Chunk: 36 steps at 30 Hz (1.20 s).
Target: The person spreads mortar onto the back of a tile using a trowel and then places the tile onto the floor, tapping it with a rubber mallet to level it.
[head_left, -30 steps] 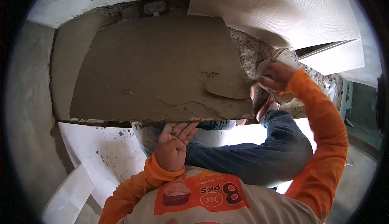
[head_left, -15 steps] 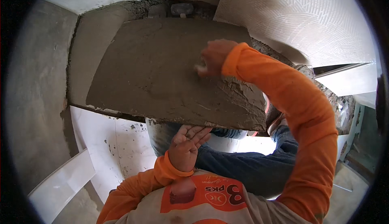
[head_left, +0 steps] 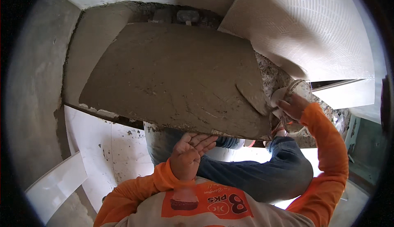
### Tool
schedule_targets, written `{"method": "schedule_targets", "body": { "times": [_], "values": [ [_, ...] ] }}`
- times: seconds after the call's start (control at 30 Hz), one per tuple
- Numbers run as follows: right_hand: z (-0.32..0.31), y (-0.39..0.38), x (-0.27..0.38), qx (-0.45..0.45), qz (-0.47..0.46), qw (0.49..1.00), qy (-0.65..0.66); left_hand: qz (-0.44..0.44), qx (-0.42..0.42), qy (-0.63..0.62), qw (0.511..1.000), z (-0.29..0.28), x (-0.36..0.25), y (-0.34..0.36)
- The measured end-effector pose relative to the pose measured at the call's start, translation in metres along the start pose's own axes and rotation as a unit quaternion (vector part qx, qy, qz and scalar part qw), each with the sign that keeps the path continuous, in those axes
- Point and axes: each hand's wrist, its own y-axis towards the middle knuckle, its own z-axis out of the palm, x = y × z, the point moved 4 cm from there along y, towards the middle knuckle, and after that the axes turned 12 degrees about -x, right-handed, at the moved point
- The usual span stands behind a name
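Observation:
A broad slab spread with wet grey mortar (head_left: 172, 71) lies across the view, its near edge over my jeaned legs. My left hand (head_left: 188, 155) is open, palm up, with fingers stretched at the underside of that edge. My right hand (head_left: 293, 106) is at the slab's right end, fingers curled round something I cannot make out, beside a pale, mortar-smeared container (head_left: 303, 89). A raised streak of mortar (head_left: 250, 97) runs up-left from this hand.
A large white ridged panel (head_left: 295, 21) stands at upper right above a white board (head_left: 344, 93). A grey wall (head_left: 41, 79) rises at left. Grey lumps (head_left: 187, 16) sit in the rough back strip. White tiles (head_left: 129, 153) with dark crumbs are below the slab.
My right hand swept left onto the mortar half a second ago and is now back at the right end, lower down. My left hand stays under the front edge; the view has shifted.

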Motion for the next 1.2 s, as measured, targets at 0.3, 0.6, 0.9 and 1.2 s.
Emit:
{"method": "schedule_targets", "body": {
  "times": [0.3, 0.6, 0.9, 1.2],
  "values": [
    [0.032, 0.008, 0.169, -0.060, -0.273, 0.960, 0.026, 0.012, -0.049, 0.028, 0.998, -0.015, 0.004, -0.001],
    [-0.017, 0.128, 0.276, -0.150, -0.207, 0.961, -0.106, -0.012, -0.093, 0.030, 0.995, -0.032, 0.019, 0.004],
    [-0.007, 0.105, 0.165, -0.110, -0.010, 0.994, 0.007, -0.012, -0.058, -0.009, 0.998, -0.034, 0.013, 0.003],
    [-0.062, 0.233, 0.331, -0.216, -0.137, 0.958, -0.128, -0.026, -0.035, 0.017, 0.999, -0.033, 0.012, 0.004]
  ]
}}
